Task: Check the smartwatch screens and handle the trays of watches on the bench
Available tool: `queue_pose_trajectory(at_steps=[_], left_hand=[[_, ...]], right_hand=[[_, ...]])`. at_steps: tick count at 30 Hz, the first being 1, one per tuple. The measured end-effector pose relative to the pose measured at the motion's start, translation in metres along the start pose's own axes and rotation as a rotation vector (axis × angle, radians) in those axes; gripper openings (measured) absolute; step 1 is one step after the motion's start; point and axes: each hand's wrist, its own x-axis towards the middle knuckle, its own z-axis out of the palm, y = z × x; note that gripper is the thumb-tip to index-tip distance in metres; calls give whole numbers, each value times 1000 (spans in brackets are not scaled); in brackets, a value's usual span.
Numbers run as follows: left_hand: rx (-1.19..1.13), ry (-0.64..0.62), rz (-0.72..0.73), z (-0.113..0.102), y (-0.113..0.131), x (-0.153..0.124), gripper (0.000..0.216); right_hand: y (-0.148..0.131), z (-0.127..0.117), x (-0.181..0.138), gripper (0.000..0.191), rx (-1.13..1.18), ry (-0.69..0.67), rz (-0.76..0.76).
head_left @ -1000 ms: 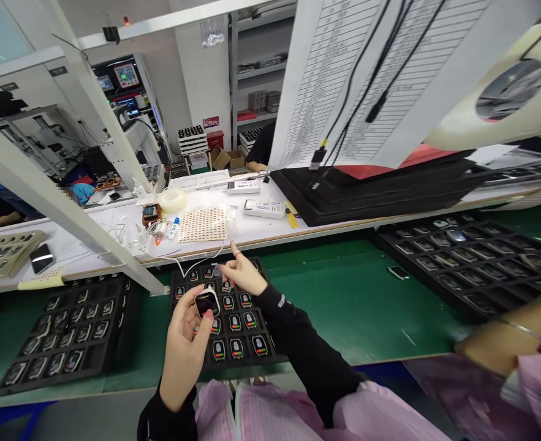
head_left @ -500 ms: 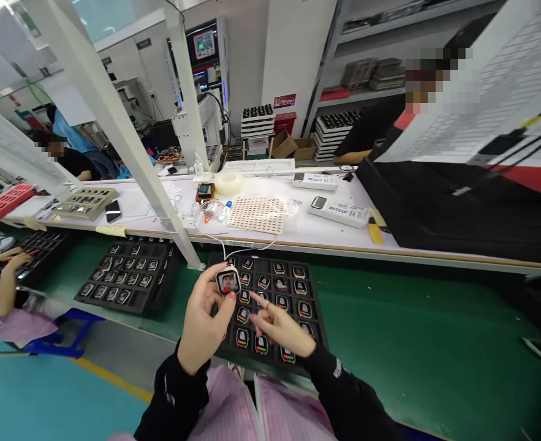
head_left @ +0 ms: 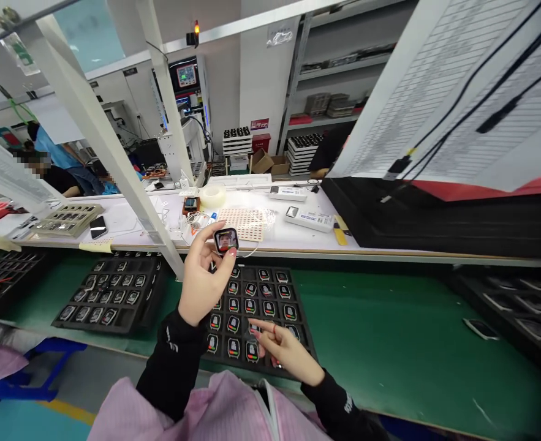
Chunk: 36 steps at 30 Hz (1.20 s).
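Raised over the dark tray, my left hand (head_left: 201, 282) grips a square smartwatch (head_left: 226, 241) by its edges between thumb and fingers. Its screen faces me and shows an image of a person. Lower and to the right, my right hand (head_left: 291, 352) has the index finger stretched out and the other fingers partly bent, with nothing visible in it. It hovers above the black compartment tray (head_left: 306, 327), hiding part of it. Watch bodies with lit screens, such as one watch (head_left: 233, 348), fill most visible compartments.
Another black tray (head_left: 127, 315) of watches stands left on the green bench (head_left: 366, 343). A dark device (head_left: 480, 329) lies at right near more trayed watches. The white shelf behind holds a tape roll (head_left: 212, 196), a sticker sheet (head_left: 240, 223) and white boxes (head_left: 309, 219). A post (head_left: 155, 226) rises left.
My left hand has lifted the watch up and away from the tray. My right hand has drawn apart from it, lower over the tray. The camera view has shifted.
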Motion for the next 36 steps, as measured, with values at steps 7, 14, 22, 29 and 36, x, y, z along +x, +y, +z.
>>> queue_pose_trajectory(at_steps=[7, 14, 22, 29, 36], left_hand=[[-39, 7, 45, 10, -3, 7, 39], [-29, -49, -45, 14, -6, 0, 46], [40, -157, -230, 23, -19, -34, 50], [44, -214, -393, 25, -37, -67, 50], [133, -185, -342, 16, -39, -74, 49]], right_hand=[[14, -7, -8, 71, 128, 165, -27], [-1, -14, -7, 65, 224, 215, -75], [-62, -23, -19, 52, 222, 411, -306], [-100, -1, -33, 48, 221, 472, -413], [-108, 17, -30, 38, 36, 571, -548]])
